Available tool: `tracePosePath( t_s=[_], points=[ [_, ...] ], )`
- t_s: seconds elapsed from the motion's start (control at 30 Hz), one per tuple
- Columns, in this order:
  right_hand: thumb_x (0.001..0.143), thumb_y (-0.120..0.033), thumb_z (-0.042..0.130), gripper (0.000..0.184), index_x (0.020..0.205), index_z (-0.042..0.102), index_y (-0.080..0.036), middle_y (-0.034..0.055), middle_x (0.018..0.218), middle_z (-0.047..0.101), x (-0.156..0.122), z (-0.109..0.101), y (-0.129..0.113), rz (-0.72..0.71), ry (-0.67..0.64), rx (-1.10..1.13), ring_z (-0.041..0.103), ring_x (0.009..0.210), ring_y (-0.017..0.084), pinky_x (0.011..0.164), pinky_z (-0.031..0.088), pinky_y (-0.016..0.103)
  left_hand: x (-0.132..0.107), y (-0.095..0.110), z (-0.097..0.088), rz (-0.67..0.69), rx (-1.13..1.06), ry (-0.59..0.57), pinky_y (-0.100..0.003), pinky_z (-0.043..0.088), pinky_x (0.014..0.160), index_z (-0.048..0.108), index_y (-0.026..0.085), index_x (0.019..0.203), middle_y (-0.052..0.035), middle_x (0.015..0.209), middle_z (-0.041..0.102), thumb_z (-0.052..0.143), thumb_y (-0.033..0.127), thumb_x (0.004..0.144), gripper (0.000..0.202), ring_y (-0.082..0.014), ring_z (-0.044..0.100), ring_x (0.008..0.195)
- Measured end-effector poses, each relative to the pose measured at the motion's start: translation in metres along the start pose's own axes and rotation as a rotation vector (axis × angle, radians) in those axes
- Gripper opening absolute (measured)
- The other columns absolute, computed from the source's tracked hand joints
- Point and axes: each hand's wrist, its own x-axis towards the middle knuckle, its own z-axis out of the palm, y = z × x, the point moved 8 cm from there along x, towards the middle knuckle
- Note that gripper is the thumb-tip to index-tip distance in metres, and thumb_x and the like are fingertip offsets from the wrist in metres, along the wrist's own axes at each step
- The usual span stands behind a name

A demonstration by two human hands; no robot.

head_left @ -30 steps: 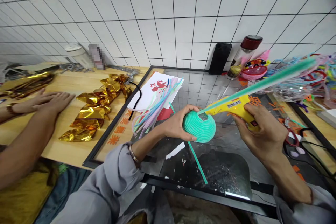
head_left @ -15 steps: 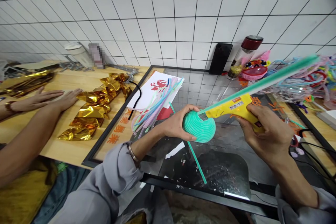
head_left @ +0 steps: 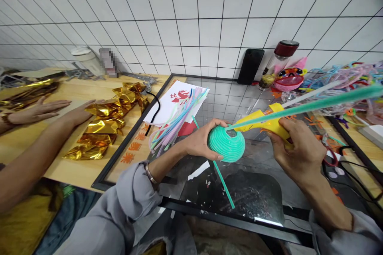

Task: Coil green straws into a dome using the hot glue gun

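The left grip (head_left: 203,142) is clamped around a green ball (head_left: 228,148). Right of the ball, the right grip (head_left: 303,148) clasps a yellow glue gun (head_left: 277,126). Pastel strips (head_left: 177,125) lie left of the ball.

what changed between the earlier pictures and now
The free end of the upper green strip swung down and right, passing lower across the yellow glue gun. A co-worker's hand slid right, toward the gold foil. Nothing was picked up or let go: the left hand still holds the green ball, the right hand the glue gun.
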Motion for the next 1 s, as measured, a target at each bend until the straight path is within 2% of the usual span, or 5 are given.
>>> tracePosePath(
  t_s=[0.27, 0.43, 0.6, 0.8, 1.0],
  points=[
    [0.092, -0.022, 0.064, 0.026, 0.116, 0.056, -0.022, 0.0054, 0.088, 0.071, 0.0021, -0.0014, -0.0041, -0.047, 0.027, -0.043, 0.069, 0.074, 0.019, 0.06, 0.05, 0.027, 0.0002, 0.0039, 0.0009, 0.025, -0.01, -0.006, -0.049, 0.041, 0.111, 0.044, 0.021, 0.12, -0.0136, 0.141, 0.051, 0.09, 0.04, 0.054, 0.082, -0.0347, 0.051, 0.129],
    [0.091, -0.022, 0.065, 0.029, 0.119, 0.056, -0.02, 0.0067, 0.088, 0.072, 0.0022, -0.0012, -0.0056, -0.065, 0.036, -0.068, 0.069, 0.074, 0.02, 0.059, 0.049, 0.028, 0.0006, 0.0007, 0.0005, 0.006, 0.008, 0.003, -0.05, 0.042, 0.109, 0.045, 0.021, 0.121, -0.0128, 0.137, 0.052, 0.091, 0.043, 0.052, 0.085, -0.0343, 0.053, 0.125],
    [0.092, -0.023, 0.064, 0.03, 0.121, 0.056, -0.022, 0.0062, 0.09, 0.073, 0.0013, 0.0, -0.0034, -0.039, 0.015, -0.07, 0.071, 0.074, 0.02, 0.06, 0.051, 0.028, 0.0006, 0.0012, 0.0004, 0.009, 0.014, 0.003, -0.051, 0.043, 0.108, 0.046, 0.022, 0.124, -0.012, 0.137, 0.053, 0.09, 0.043, 0.052, 0.086, -0.0342, 0.053, 0.125],
    [0.089, -0.022, 0.068, 0.037, 0.124, 0.056, -0.023, 0.0056, 0.092, 0.074, 0.0005, -0.0008, 0.0002, -0.053, 0.017, -0.004, 0.072, 0.079, 0.021, 0.069, 0.056, 0.029, 0.0008, 0.0036, 0.0011, 0.048, -0.016, -0.009, -0.053, 0.04, 0.111, 0.046, 0.023, 0.121, -0.0141, 0.142, 0.052, 0.09, 0.042, 0.053, 0.084, -0.036, 0.051, 0.13],
    [0.088, -0.023, 0.071, 0.038, 0.123, 0.057, -0.022, 0.0053, 0.092, 0.074, 0.0003, -0.0045, 0.0022, -0.088, 0.038, 0.01, 0.072, 0.078, 0.02, 0.066, 0.057, 0.027, 0.0001, 0.0065, 0.0019, 0.064, -0.04, -0.023, -0.053, 0.038, 0.114, 0.046, 0.022, 0.119, -0.0146, 0.144, 0.051, 0.09, 0.039, 0.055, 0.08, -0.0371, 0.05, 0.135]
  ],
)
